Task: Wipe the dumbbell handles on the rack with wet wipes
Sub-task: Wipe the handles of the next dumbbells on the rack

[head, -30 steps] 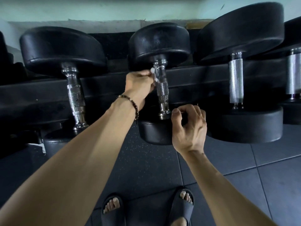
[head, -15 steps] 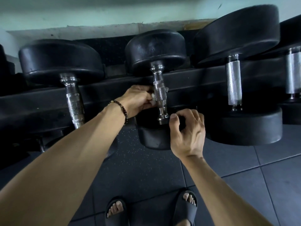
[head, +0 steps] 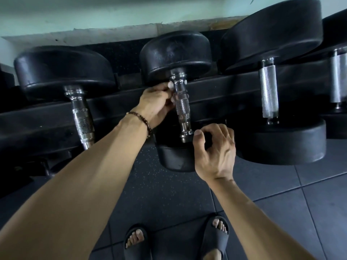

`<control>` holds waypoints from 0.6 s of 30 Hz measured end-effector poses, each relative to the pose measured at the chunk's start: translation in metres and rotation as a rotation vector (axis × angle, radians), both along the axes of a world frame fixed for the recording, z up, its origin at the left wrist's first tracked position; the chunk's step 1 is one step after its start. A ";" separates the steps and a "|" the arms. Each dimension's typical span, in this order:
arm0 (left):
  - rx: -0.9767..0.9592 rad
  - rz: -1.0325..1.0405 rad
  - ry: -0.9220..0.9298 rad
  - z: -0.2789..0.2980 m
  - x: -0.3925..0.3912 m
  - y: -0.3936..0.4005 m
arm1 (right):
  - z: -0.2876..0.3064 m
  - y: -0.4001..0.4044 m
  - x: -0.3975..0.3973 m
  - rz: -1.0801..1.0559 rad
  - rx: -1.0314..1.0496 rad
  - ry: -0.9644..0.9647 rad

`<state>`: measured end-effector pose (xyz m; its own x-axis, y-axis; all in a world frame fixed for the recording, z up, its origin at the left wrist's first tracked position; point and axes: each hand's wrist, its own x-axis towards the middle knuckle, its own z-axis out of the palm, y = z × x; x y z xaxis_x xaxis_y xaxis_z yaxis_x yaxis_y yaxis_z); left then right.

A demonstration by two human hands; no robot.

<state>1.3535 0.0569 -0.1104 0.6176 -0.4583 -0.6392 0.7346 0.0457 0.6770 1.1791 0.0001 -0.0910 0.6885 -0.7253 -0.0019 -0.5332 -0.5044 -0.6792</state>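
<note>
Black dumbbells with chrome handles lie across a dark rack (head: 216, 91). My left hand (head: 156, 102) grips the upper part of the middle dumbbell's knurled handle (head: 183, 107); bits of a white wet wipe (head: 170, 85) show between its fingers and the metal. My right hand (head: 216, 152) curls over the near black head (head: 174, 158) of the same dumbbell, thumb close to the handle's lower collar. The left dumbbell's handle (head: 82, 119) and the right dumbbell's handle (head: 268, 91) are untouched.
A further dumbbell (head: 338, 77) shows at the right edge. A pale green wall (head: 112, 14) runs behind the rack. Dark rubber floor tiles (head: 300, 212) lie below, and my feet in black sandals (head: 137, 241) stand close to the rack.
My left hand slid down the middle handle with the wipe, then back up toward the far head. My right hand stayed on the near head.
</note>
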 end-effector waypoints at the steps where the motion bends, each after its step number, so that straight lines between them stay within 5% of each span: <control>1: -0.011 0.038 0.013 0.001 0.002 -0.004 | 0.000 0.000 0.000 -0.002 0.001 -0.001; 7: 0.081 -0.527 0.021 -0.005 -0.030 0.025 | -0.002 -0.001 -0.001 0.013 -0.013 -0.004; 13: -0.018 -0.188 0.016 -0.008 -0.006 0.005 | -0.002 -0.001 -0.001 0.016 -0.010 -0.004; 18: 0.216 -0.635 -0.066 -0.014 -0.021 0.024 | -0.001 -0.001 -0.001 0.014 -0.015 0.002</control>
